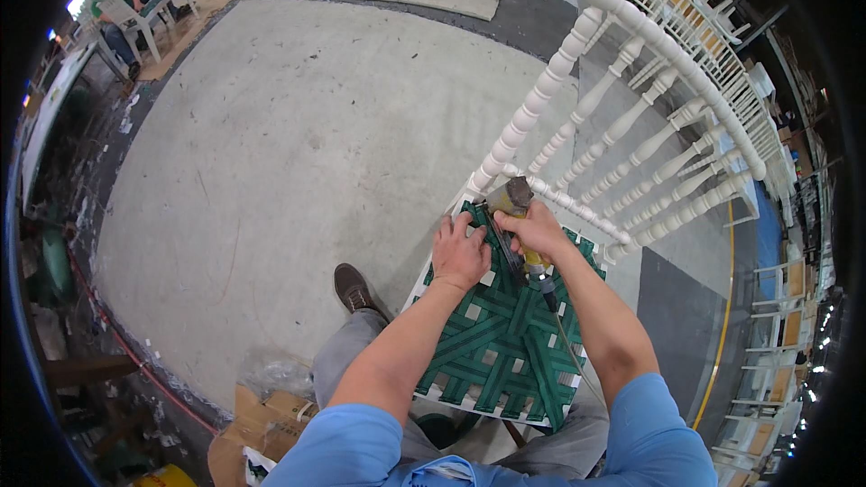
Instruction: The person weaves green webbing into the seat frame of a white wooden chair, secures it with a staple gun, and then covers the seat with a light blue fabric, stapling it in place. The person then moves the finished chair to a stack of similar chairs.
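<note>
A white chair (642,124) with a turned spindle back stands before me, its seat woven from green webbing straps (499,329) with pale gaps between them. My right hand (538,233) is closed around the handle of a staple gun (513,197) with a dark worn head and a yellow handle. A thin air hose (568,340) runs from the handle's lower end. The tool's nose meets the seat near its back-left corner, where the exact contact is hidden. My left hand (461,252) is on the same corner, fingers bent and closed on a webbing strap.
Rows of white chairs (778,343) line the right side, and more are stacked at the far right. A person (120,2) sits at the far left among white chairs. Cardboard (262,428) lies near my left leg. A red hose (122,343) crosses the floor.
</note>
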The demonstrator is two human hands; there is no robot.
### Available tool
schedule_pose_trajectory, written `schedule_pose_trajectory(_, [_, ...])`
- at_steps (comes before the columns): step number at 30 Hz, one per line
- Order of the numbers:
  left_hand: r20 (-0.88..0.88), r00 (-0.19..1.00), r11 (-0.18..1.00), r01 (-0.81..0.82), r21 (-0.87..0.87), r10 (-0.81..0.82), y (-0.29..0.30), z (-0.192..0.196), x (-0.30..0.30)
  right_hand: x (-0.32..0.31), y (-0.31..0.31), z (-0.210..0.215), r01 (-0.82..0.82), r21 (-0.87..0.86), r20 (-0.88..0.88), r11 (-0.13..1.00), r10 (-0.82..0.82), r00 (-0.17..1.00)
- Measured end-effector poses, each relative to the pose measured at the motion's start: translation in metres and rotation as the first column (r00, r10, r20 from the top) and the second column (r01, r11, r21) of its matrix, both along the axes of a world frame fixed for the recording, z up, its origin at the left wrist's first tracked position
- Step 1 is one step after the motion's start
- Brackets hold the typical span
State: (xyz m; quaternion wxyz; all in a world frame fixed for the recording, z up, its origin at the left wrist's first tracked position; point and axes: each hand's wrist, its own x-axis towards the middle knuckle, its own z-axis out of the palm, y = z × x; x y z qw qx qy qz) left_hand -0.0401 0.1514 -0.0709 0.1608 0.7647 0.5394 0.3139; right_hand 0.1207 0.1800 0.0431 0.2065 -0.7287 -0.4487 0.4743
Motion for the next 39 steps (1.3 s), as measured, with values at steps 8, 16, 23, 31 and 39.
schedule_pose_trajectory(8, [-0.003,1.0,1.0,0.018,-0.025,-0.019,-0.002,0.003,0.0,0.009,0.0,-0.008,-0.015,0.031,0.023,0.999,0.014,1.0])
schedule_pose_trajectory(16, [-0.001,0.999,0.998,0.049,-0.05,-0.049,0.0,0.004,0.001,0.025,-0.037,0.037,0.049,0.059,-0.121,0.997,-0.042,0.992])
schedule_pose_trajectory(23, [0.045,0.999,0.999,0.028,0.016,-0.028,0.006,0.007,0.009,0.103,-0.25,0.165,0.418,0.136,-0.121,0.898,-0.403,0.907])
schedule_pose_trajectory(31, [0.032,0.995,0.994,0.09,0.064,-0.092,0.059,0.066,-0.004,0.119,-0.561,0.254,0.892,0.241,0.144,0.384,-0.923,0.358])
schedule_pose_trajectory(39, [0.604,0.774,0.705,0.534,-0.466,-0.188,-0.119,0.097,-0.022,0.127,-0.719,0.2,0.987,-0.009,-0.101,-0.161,-0.982,-0.161])
